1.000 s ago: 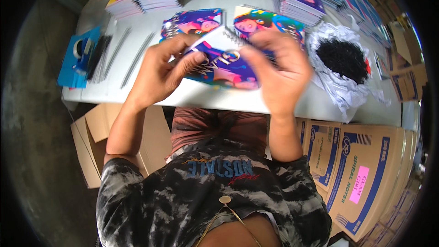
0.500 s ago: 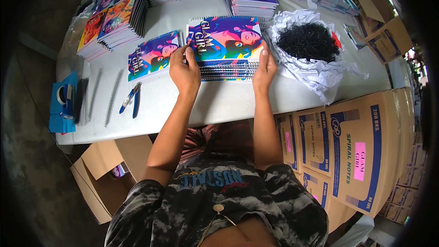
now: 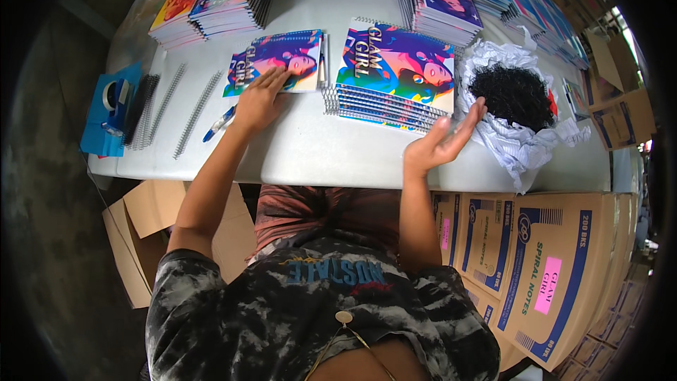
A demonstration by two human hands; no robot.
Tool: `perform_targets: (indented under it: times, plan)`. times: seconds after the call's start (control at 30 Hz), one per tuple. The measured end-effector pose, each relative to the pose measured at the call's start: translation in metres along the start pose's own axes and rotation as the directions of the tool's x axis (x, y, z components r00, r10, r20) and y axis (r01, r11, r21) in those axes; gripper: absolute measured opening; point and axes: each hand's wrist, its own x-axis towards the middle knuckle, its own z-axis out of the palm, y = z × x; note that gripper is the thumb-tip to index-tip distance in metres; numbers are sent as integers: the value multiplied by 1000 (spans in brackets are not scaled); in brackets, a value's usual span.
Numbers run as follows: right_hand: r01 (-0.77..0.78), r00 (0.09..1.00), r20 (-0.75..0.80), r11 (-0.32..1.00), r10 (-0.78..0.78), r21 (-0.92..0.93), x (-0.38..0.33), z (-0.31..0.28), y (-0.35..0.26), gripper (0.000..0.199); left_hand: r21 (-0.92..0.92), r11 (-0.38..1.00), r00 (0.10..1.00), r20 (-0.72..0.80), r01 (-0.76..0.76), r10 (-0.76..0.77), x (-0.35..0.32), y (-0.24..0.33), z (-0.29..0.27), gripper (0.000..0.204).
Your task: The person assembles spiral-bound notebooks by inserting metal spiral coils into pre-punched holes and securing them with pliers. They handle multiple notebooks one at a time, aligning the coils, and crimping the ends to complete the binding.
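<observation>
Notebook (image 3: 303,46) under my left hand (image 3: 259,104), right hand (image 3: 434,149) beside notebook stack (image 3: 395,63).
Left fingers (image 3: 269,79) straight, close together, flat on it, masking part of its lower edge. Blue tool (image 3: 217,127) below them runs out of sight behind my hand. Right thumb wide of the fingers (image 3: 467,121); stack up-left of them, crumpled white paper (image 3: 493,142) alongside. Can't tell if they touch either.

Left notebook (image 3: 305,63): under left hand (image 3: 262,101)
Right stack (image 3: 395,63): right hand (image 3: 436,147) at near right corner, contact unclear
Scraps (image 3: 511,95): on paper (image 3: 509,154), right of right stack
Coils (image 3: 197,116): left of left notebook; tape (image 3: 109,95) farther left
Back stacks (image 3: 441,3): far side of table (image 3: 307,144)
Cartons (image 3: 543,268): right, below table
</observation>
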Motion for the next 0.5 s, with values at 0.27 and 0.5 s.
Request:
perform_targets:
  times: [0.27, 0.5]
  plan:
    - [-923, 269, 832, -116, 485, 366, -47, 54, -96, 43, -995, 98, 789, -40, 26, -613, -24, 26, -98, 30]
    - [-800, 598, 709, 217, 374, 560, -19, 37, -65, 31, -990, -126, 678, 130, 55, -724, -67, 58, -97, 55]
